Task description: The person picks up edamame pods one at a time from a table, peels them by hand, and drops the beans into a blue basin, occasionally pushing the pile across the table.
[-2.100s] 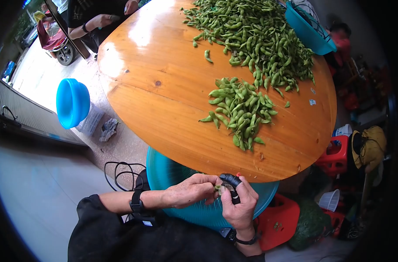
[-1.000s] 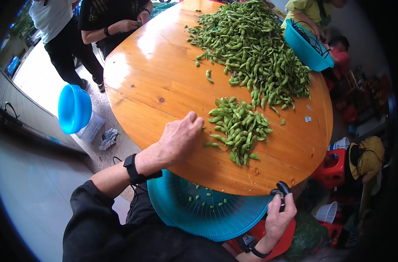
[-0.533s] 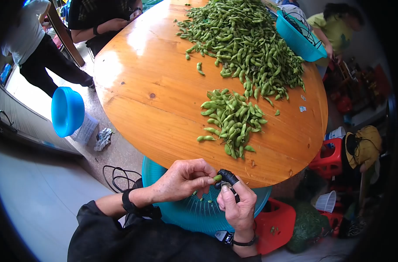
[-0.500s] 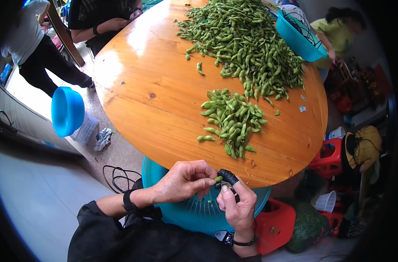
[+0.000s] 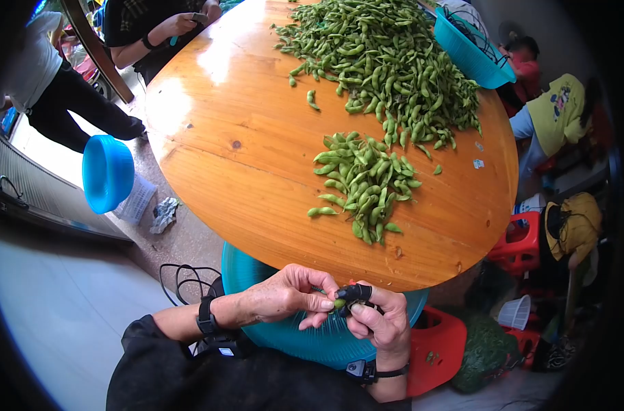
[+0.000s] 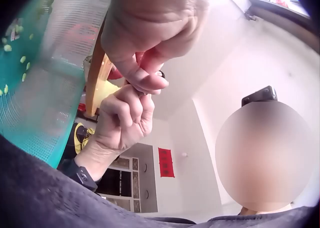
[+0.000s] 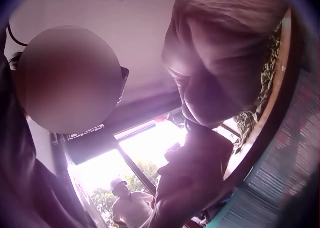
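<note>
Both hands meet over the teal mesh basket (image 5: 308, 346) in the head view. My left hand (image 5: 288, 294) pinches a green edamame pod (image 5: 339, 303) between thumb and fingers. At the pod's other end, my right hand (image 5: 380, 318) pinches with thumb and a black-covered index finger (image 5: 353, 293). Its other fingers are curled. In the left wrist view, the fingertips of the left hand (image 6: 145, 62) and right hand (image 6: 127, 115) come together, hiding most of the pod. A small pile of edamame pods (image 5: 366, 185) lies on the wooden table (image 5: 257, 185).
A bigger heap of pods (image 5: 387, 61) covers the table's far side, beside a teal basin (image 5: 469, 51) with black cables. A red stool (image 5: 435, 349) stands right of the basket. Blue basins (image 5: 108, 175) are at left. A person (image 5: 151, 34) stands across the table.
The left hand reached to the small pile, then came back to the right hand with a pod. The joined hands now sit slightly lower. A person in yellow at right has bent down.
</note>
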Demonstrator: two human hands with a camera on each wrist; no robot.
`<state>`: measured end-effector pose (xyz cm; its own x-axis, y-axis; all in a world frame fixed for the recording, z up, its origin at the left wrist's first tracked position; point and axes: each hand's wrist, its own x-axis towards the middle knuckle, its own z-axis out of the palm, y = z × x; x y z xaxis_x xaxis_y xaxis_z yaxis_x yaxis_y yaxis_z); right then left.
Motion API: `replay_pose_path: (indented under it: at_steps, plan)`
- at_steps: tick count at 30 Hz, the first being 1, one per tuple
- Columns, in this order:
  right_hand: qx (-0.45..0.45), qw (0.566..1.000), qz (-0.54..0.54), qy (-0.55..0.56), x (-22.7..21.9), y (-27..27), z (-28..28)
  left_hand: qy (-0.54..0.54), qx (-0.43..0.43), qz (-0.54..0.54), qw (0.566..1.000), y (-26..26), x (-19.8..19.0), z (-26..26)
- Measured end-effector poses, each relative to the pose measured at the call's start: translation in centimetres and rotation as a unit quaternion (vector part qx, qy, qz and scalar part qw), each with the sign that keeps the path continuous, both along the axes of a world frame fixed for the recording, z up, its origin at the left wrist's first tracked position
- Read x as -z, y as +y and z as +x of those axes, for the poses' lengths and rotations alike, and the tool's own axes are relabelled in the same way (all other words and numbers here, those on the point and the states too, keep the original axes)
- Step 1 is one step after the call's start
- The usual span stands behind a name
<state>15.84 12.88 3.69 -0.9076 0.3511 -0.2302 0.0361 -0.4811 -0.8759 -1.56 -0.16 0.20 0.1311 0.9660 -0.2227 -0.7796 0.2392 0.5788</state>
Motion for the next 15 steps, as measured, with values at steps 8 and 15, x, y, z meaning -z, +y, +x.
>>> replay_pose_path:
  at_steps: [8, 15]
  plan:
    - [0.028, 0.987, 0.149, -0.061, -0.5, -0.6, 0.2, 0.076, -0.045, 0.005, 0.996, 0.0, -0.2, 0.7]
    - [0.038, 0.976, 0.198, -0.079, -0.9, -1.1, 0.2, 0.180, -0.105, -0.018, 0.978, -0.1, -0.9, 1.2]
